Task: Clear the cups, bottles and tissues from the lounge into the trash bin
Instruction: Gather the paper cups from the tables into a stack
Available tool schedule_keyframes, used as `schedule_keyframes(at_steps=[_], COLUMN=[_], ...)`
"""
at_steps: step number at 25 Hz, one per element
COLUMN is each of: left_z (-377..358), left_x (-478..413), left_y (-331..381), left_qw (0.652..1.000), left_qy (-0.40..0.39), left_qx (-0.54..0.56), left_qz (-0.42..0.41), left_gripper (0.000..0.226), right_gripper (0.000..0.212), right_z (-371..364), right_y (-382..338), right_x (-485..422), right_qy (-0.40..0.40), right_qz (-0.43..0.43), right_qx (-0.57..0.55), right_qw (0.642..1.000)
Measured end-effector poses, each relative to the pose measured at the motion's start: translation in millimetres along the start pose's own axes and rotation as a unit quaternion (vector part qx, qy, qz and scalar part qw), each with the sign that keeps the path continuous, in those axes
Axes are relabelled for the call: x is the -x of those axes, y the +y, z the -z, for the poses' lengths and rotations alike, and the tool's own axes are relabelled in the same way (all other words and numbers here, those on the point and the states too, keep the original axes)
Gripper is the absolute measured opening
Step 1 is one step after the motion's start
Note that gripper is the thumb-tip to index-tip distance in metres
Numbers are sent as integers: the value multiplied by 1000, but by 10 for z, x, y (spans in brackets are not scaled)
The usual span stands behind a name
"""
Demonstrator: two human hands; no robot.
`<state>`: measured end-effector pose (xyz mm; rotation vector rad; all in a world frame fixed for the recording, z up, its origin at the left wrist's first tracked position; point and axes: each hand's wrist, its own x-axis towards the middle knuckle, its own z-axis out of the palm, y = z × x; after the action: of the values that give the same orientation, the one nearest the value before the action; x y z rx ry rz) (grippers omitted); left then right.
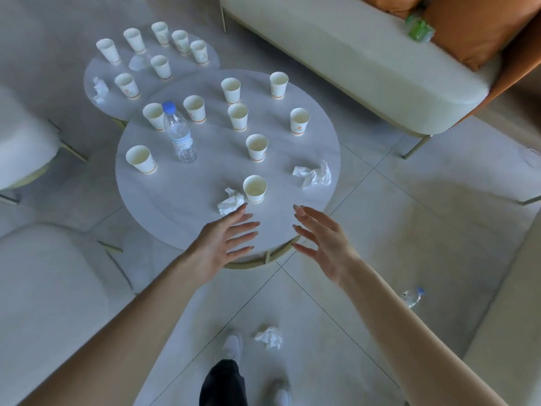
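In the lounge, the pale sofa (351,54) carries a green bottle (419,29) beside an orange cushion; the floor (380,200) has a second bottle (412,297) and a floor tissue (268,336) near the person's feet; the trash bin is not in view; the large round tabletop (181,194) holds scattered paper cups, an upright clear bottle (178,133) and two crumpled tissues, and the smaller tabletop (96,92) behind it holds more cups and another tissue.

The left hand (222,241) and right hand (325,244) hover over the near edge, each grip spread wide, fingers apart, holding nothing; the nearest cup (255,189) stands between and just beyond them, with the near tissue (230,201) at the left fingertips.

The risks, as I judge them: the cup is light and could tip if a finger clips its rim; any liquid left inside would spill over the tabletop; grabbing cup and tissue together could drop one.
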<state>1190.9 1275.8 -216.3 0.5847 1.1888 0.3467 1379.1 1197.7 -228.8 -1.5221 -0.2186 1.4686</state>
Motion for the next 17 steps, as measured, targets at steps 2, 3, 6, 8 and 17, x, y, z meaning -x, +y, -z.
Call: schedule_keyframes(at_steps=[2, 3, 6, 8, 17], left_z=[108, 178, 401, 525, 922], left_x=[-241, -414, -988, -1344, -2346], left_y=[26, 42, 109, 173, 369], left_qw=[1000, 1000, 999, 999, 997], left_qy=[7, 11, 21, 24, 41], left_qx=[9, 17, 43, 47, -17], left_qz=[1, 0, -1, -8, -55], left_gripper=[42, 39, 33, 34, 32], right_gripper=[64, 63, 58, 58, 102], right_z=[-119, -178, -368, -471, -764], right_y=[35, 73, 198, 283, 757], right_x=[-325, -537, -1202, -1597, -2759], right_qy=[-4, 0, 19, 50, 105], right_qz=[1, 4, 16, 54, 232], right_qx=[-1, -3, -16, 19, 465], right_qw=[1000, 1000, 1000, 997, 848])
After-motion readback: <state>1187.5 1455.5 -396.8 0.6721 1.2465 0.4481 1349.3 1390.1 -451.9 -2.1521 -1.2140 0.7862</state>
